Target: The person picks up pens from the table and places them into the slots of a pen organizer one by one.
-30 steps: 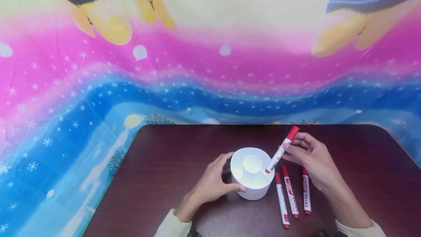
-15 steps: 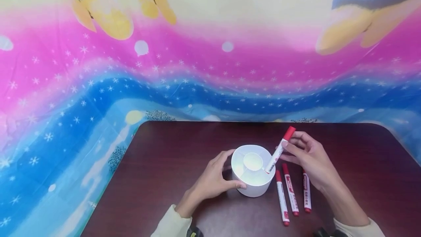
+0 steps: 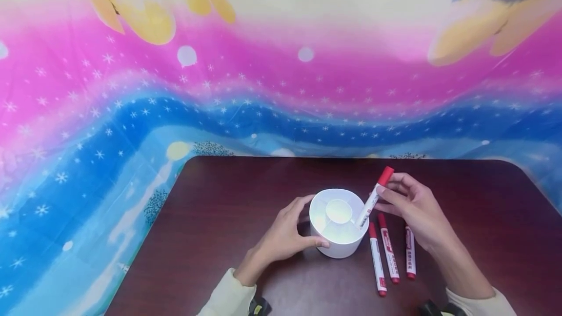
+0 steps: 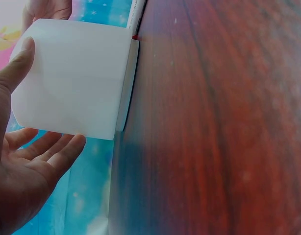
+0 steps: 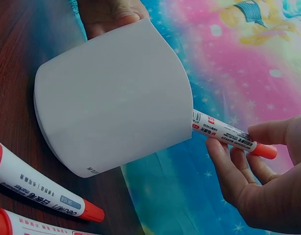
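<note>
A round white pen organizer point(image 3: 339, 250) with a central ring and dividers stands on the table. My left hand point(image 3: 287, 230) grips its left side, thumb at the front and fingers round the back; the left wrist view shows the thumb on the white wall point(image 4: 74, 78). My right hand point(image 3: 414, 208) pinches a red-capped whiteboard marker point(image 3: 372, 204) near its cap, cap up and tilted right. The marker's lower end is inside the organizer's right compartment, hidden behind the wall in the right wrist view, where its printed barrel point(image 5: 221, 131) shows above the rim.
Three more red-and-white markers lie on the dark wooden table point(image 3: 210, 267) right of the organizer: a left one point(image 3: 377, 260), a middle one point(image 3: 388, 250) and a right one point(image 3: 410, 252) below my right hand. A colourful printed cloth point(image 3: 263, 87) hangs behind the table.
The marker's lower end has gone slightly deeper into the organizer's right compartment, its red tip no longer showing. My left hand keeps its grip. The head view has shifted a little.
</note>
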{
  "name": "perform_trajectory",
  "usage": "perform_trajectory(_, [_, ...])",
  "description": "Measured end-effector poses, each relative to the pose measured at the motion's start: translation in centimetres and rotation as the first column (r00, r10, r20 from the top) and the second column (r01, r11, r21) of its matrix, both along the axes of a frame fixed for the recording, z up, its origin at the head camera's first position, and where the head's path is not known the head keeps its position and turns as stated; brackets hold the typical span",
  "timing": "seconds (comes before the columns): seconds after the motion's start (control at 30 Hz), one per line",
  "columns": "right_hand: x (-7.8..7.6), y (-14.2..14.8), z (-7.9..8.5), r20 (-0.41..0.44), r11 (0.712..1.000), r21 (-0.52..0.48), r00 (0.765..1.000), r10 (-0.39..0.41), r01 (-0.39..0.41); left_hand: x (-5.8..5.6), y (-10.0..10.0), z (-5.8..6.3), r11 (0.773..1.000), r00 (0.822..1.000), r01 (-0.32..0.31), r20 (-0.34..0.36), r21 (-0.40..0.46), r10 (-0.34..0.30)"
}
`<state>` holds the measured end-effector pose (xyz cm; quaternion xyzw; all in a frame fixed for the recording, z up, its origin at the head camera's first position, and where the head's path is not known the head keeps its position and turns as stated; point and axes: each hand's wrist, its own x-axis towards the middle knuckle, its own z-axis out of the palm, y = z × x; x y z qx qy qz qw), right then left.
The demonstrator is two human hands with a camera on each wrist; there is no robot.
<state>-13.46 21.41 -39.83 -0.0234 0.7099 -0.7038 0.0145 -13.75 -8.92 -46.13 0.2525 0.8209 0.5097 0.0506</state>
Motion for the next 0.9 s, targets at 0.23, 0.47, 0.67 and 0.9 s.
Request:
perform_trajectory(0.23, [-0.09,0.03,-0.05,0.005,1.000,-0.006,1.000,0.004,-0.004,-0.11,0.03,0.11,1.000,1.000,0.004,-0.005,0.006,-0.004])
perform_trajectory(0.47, [-0.13,-0.19,-0.10,0.020,1.000,0.018,1.000,0.013,-0.013,-0.07,0.00,0.06,1.000,1.000,-0.003,0.002,-0.005,0.003])
perform_trajectory(0.67, [-0.01,-0.49,-0.19,0.017,0.998,0.053,1.000,0.018,-0.019,-0.04,-0.04,0.10,1.000,1.000,-0.004,0.007,-0.009,0.004])
perform_trajectory(0.9, [-0.02,-0.68,-0.44,0.008,0.992,0.123,1.000,0.023,-0.023,-0.03,-0.07,0.01,1.000,1.000,-0.004,0.005,-0.013,0.004])
